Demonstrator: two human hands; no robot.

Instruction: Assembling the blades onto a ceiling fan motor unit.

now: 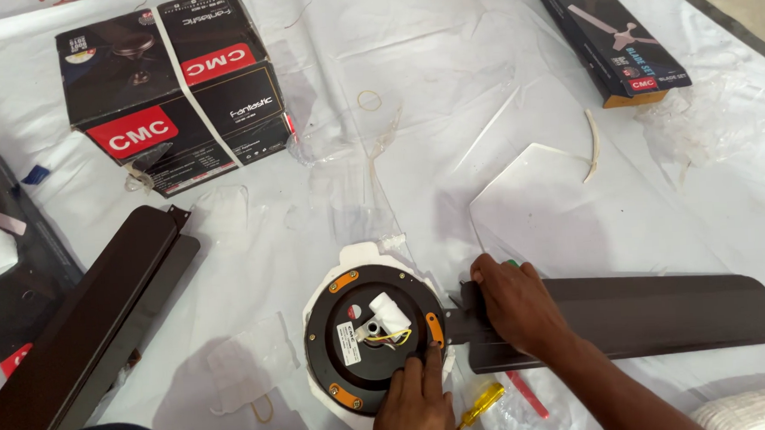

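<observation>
At six o'clock on the white sheet (514,80), the fan motor (372,337) is steadied by the left hand (416,403), laid flat on its rim. The dark blade (645,315), at three o'clock, is pressed down at its root by the right hand (515,308); bracket holes are best kept aligned squarely.

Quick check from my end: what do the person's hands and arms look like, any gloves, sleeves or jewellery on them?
Both hands are bare: no gloves on the left hand or the right hand. The right forearm is uncovered as far as the picture's edge, with no sleeve, watch or band. No rings show. The left arm is out of view.
</observation>
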